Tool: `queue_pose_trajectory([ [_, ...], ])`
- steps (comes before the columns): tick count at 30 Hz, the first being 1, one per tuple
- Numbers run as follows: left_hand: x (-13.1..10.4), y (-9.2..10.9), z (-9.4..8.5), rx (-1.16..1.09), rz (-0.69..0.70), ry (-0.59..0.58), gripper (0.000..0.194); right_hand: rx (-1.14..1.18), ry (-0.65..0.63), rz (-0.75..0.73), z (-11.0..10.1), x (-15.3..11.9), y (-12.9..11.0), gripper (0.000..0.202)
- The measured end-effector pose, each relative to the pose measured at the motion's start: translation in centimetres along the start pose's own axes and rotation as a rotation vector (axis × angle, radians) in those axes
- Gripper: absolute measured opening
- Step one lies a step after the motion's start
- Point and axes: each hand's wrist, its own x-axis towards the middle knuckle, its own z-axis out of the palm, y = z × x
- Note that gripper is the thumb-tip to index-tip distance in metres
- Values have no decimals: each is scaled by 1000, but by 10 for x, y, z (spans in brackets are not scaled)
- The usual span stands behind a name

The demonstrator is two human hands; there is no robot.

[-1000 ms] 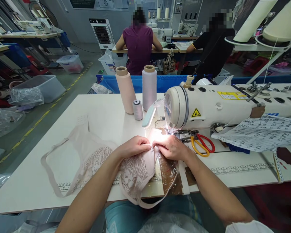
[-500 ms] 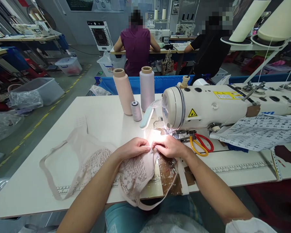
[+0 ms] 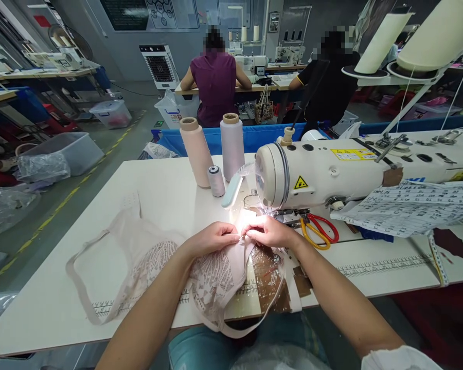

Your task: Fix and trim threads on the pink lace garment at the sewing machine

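Beige lace garment (image 3: 212,275) pinched by left hand (image 3: 212,239), right hand (image 3: 270,232).

Three thread cones (image 3: 195,152), one sewing machine (image 3: 332,172), one scissors (image 3: 319,231), two hands (image 3: 212,240).

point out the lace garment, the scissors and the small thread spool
lace garment (image 3: 212,275): head view, on the lace panel below the hands.
scissors (image 3: 319,232): head view, where the red and yellow handles meet.
small thread spool (image 3: 216,182): head view, on its side.

Bright needle-lamp glare, sharp centre, warped edges
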Motion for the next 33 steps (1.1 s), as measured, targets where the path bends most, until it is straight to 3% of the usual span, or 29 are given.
queue_pose_trajectory([
  [12, -5, 9, -4, 58, -45, 143, 30, -265, 242, -123, 9, -18, -12, 16],
  [25, -1, 1, 2, -4, 10, 92, 34, -320, 229, -95, 10, -14, -11, 18],
  [33, 5, 6, -7, -47, -35, 176, 38, -245, 254, -65, 11, -8, 4, 22],
])
